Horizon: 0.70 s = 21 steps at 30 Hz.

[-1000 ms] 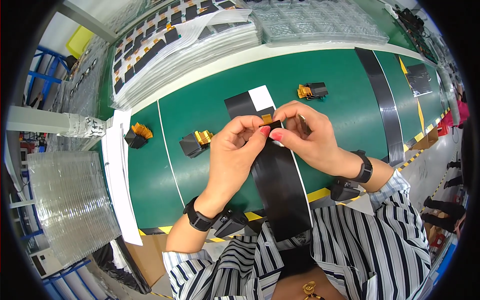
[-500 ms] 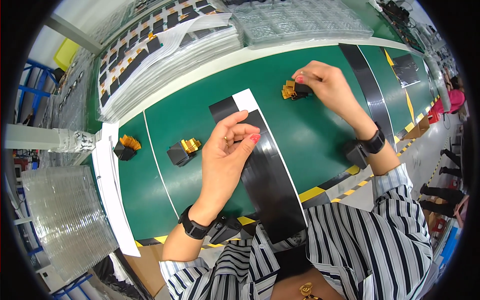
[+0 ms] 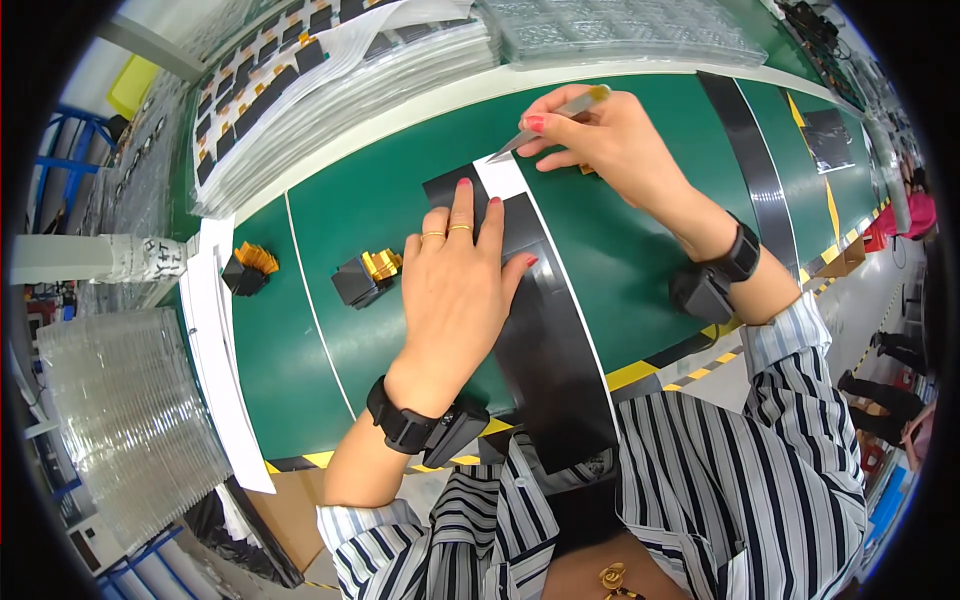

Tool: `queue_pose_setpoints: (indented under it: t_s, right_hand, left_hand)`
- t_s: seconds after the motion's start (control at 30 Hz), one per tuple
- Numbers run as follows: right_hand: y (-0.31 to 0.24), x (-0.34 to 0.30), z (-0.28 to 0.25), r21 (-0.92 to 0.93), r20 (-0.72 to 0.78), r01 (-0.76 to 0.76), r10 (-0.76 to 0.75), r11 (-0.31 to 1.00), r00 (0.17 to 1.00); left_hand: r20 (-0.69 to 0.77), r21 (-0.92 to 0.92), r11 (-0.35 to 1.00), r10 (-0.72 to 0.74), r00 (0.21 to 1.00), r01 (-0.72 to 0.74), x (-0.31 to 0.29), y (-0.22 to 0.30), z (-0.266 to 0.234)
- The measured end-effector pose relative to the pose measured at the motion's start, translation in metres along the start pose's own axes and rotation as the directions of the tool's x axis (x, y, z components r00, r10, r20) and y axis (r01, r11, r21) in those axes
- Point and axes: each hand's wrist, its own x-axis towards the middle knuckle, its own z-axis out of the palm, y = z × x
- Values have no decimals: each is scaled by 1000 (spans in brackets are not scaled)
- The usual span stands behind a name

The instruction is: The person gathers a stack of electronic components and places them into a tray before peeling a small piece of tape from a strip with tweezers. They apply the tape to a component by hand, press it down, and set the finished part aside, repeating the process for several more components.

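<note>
On the green mat, my left hand [image 3: 455, 280] lies palm down with its fingers stretched out and apart. Its fingertips press on a black strip [image 3: 555, 340], which runs toward me over white backing [image 3: 505, 180]. My right hand [image 3: 620, 150] pinches slim metal tweezers [image 3: 548, 120]. Their pointed tip reaches the bare white end of the backing; whether it touches cannot be told. A stack of black parts with gold flex tails [image 3: 362, 280] sits left of my left hand. Another such stack is mostly hidden behind my right hand.
A third black-and-gold stack [image 3: 250, 268] stands at the far left, near white sheets [image 3: 215, 350]. Piled trays of parts [image 3: 350, 95] and clear plastic trays [image 3: 620, 35] line the back. A wide black band [image 3: 750, 150] crosses the mat at right. Striped tape [image 3: 630, 377] marks the front edge.
My left hand has turned over and flattened onto the black strip. My right hand has moved left and up from the black-and-gold stack, and the tweezers now show at the white backing.
</note>
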Motion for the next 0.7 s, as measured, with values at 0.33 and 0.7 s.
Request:
queue_pose_setpoints:
  t_s: [0.33,0.7]
  right_hand:
    - [18,5,0,291,5,-106,110,951,994]
    - [6,-26,-13,487,-14,-11,21,873,1000]
  left_hand:
    - [6,-53,999,-1,1000,1,1,0,-2]
    - [-117,97,988,-111,987,123,-17,-25,-73]
